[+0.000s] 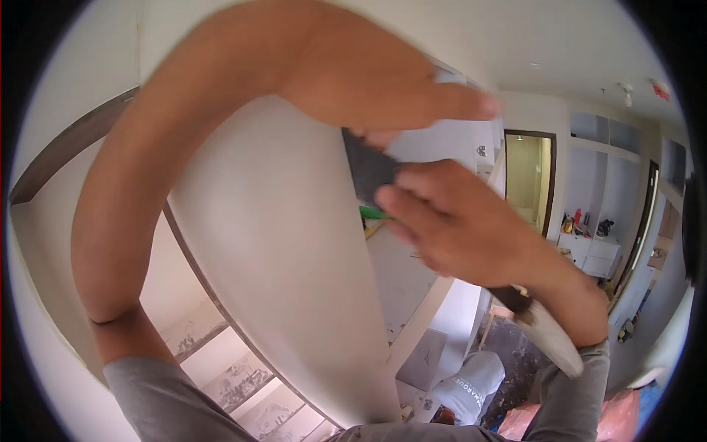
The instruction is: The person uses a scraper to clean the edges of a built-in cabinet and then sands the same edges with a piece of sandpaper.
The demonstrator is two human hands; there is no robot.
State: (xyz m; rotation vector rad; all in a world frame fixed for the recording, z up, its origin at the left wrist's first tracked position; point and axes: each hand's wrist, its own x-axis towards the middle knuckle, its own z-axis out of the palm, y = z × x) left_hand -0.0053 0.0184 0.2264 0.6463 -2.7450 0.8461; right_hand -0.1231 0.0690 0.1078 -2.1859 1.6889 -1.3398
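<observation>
My right hand (460,225) is closed on a flat dark grey piece (368,171), with thumb and fingers pinching its right edge. My left hand (383,85) arches over from the left, directly above that piece. Its thumb points right, and a few fingertips show at the top edge of the piece; the other fingers are hidden. Beside both hands stands a broad cream-white panel (272,243), its right edge running down behind the dark piece. Below my right wrist a long tool-like object (549,335), dark at one end and whitish at the other, shows blurred.
Lower left are shelves (221,361) with smudged surfaces. A person in a printed light grey shirt (471,387) is below me, near a stained dark floor (515,353). Farther off are a doorway (529,177) and white cabinets (600,254) with small items on top.
</observation>
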